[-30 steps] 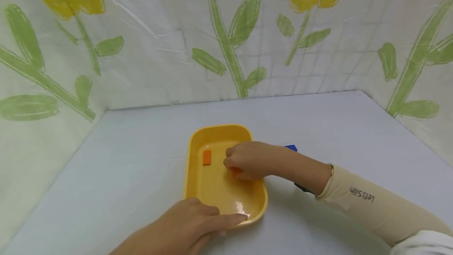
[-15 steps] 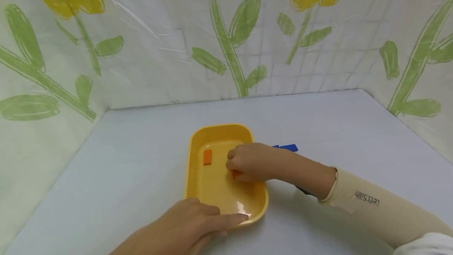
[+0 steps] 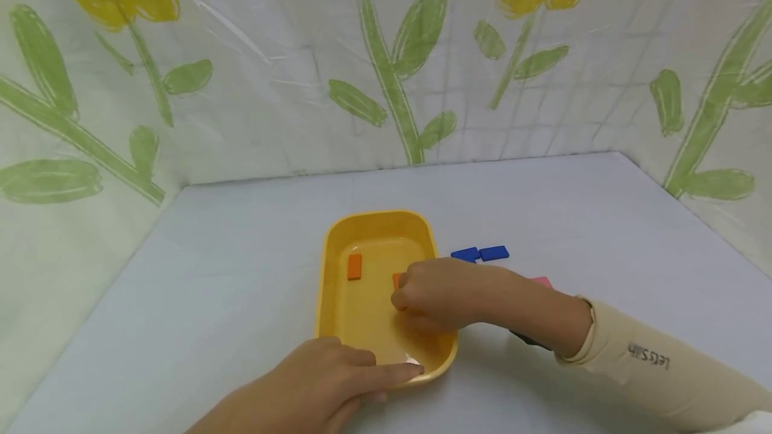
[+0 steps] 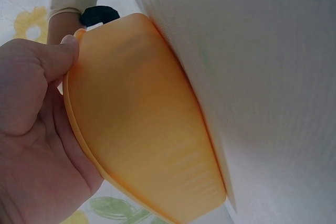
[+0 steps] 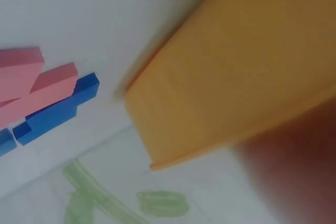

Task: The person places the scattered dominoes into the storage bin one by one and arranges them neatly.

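My left hand (image 3: 326,380) grips the near rim of a yellow tray (image 3: 328,286), one finger lying along the rim. In the left wrist view this hand (image 4: 37,103) holds the tray's edge from outside. Inside the tray is my right hand (image 3: 437,293), fingers curled downward, their tips hidden. Beside its knuckles an orange block (image 3: 396,280) shows partly; whether the fingers pinch anything cannot be told. Another orange block (image 3: 354,266) lies flat at the tray's far left. The right wrist view shows the tray's outer wall (image 5: 231,72) and a blurred bit of hand (image 5: 299,166).
Right of the tray, several blue blocks (image 3: 494,253) lie on the pale table, with a pink block (image 3: 543,281) partly behind the right forearm. Pink blocks (image 5: 42,93) also appear in the right wrist view. A flower-printed curtain (image 3: 271,86) rises at the table's back edge.
My right hand has shifted nearer and slightly right inside the tray, and an orange block now shows beyond its fingers. More blue and pink blocks are uncovered. The left hand stays on the rim.
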A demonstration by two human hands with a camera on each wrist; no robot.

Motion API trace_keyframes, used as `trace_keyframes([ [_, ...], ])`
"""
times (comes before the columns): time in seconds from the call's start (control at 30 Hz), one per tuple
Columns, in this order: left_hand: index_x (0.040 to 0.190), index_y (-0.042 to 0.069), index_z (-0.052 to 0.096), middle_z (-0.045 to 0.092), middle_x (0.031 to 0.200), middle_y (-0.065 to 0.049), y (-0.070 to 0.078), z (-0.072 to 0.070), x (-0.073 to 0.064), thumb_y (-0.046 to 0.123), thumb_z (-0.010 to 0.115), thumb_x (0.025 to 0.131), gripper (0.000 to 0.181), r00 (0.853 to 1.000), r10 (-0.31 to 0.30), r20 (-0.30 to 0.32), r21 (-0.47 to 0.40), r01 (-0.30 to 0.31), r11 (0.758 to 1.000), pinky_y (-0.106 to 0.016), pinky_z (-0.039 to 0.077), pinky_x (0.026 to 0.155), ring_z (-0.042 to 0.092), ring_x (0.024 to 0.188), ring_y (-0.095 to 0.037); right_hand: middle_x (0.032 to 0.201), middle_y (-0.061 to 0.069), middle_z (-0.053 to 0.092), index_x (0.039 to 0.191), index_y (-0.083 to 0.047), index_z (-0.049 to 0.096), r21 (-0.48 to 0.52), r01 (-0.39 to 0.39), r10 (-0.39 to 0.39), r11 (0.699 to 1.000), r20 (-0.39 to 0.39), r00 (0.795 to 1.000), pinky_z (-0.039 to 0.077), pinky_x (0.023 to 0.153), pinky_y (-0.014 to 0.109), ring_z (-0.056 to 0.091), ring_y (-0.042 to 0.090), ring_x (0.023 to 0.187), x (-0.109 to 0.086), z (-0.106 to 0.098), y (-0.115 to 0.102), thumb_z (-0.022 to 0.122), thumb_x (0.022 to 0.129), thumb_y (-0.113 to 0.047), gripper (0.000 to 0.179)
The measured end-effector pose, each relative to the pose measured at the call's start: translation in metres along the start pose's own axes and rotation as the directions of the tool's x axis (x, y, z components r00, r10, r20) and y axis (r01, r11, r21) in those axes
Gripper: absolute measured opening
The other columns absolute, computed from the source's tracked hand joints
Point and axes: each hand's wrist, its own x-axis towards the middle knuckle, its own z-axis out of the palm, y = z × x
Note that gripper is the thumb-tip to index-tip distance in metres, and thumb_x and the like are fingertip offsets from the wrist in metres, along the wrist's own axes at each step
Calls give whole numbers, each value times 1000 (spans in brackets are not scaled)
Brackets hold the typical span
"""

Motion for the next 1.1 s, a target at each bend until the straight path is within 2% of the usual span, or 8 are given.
trace_keyframes([
  [0.1, 152, 36, 43, 35, 69, 21, 0, 0, 1, 25, 54, 105, 49, 1000, 13, -8, -1, -13, 1000, -16, 37, 63, 40, 64, 4, 79, -6, 56, 94, -13, 71, -2, -1, 1, 1000, -11, 1000, 44, 65, 19, 50, 11, 72, 3, 3, 1, 65, 97, -16, 7],
  [0.23, 152, 37, 44, 37, 70, 21, 1, -1, 1, 25, 54, 105, 49, 1000, 10, -5, -4, -10, 1000, -16, 37, 63, 40, 65, 4, 103, 0, 66, 99, -13, 73, -15, 14, -14, 1000, -38, 999, 49, 78, 20, 58, 13, 87, 7, 8, 4, 64, 98, -17, 10],
  [0.43, 152, 39, 43, 41, 71, 22, 2, -2, 2, 27, 53, 105, 49, 998, -31, 49, -40, 33, 999, -17, 39, 64, 44, 67, 4, 133, 10, 61, 103, -13, 71, -31, 14, -15, 999, -47, 999, 49, 94, 30, 61, 23, 114, 13, 12, 4, 59, 100, -20, 15],
  [0.57, 151, 38, 44, 42, 72, 22, 1, -2, 2, 27, 54, 105, 49, 998, -34, 55, -42, 36, 998, -17, 39, 64, 44, 68, 4, 139, 11, 57, 110, -13, 69, -23, 0, -1, 1000, -35, 999, 48, 98, 33, 59, 24, 119, 17, 14, 4, 58, 101, -23, 17],
  [0.8, 150, 35, 46, 43, 72, 21, 0, -1, 2, 27, 53, 105, 46, 1000, -2, 27, -17, 2, 1000, -17, 39, 65, 44, 68, 4, 142, 12, 54, 119, -13, 65, -35, 7, -8, 999, -35, 999, 48, 97, 33, 59, 24, 117, 20, 15, 6, 62, 98, -25, 24],
  [1.1, 151, 35, 45, 43, 73, 21, 0, -1, 1, 28, 52, 106, 46, 1000, -4, 22, -8, 5, 1000, -17, 39, 65, 43, 68, 4, 145, 11, 51, 129, -15, 61, -47, -9, 8, 999, -27, 1000, 47, 98, 34, 56, 24, 120, 23, 18, 6, 65, 96, -30, 37],
])
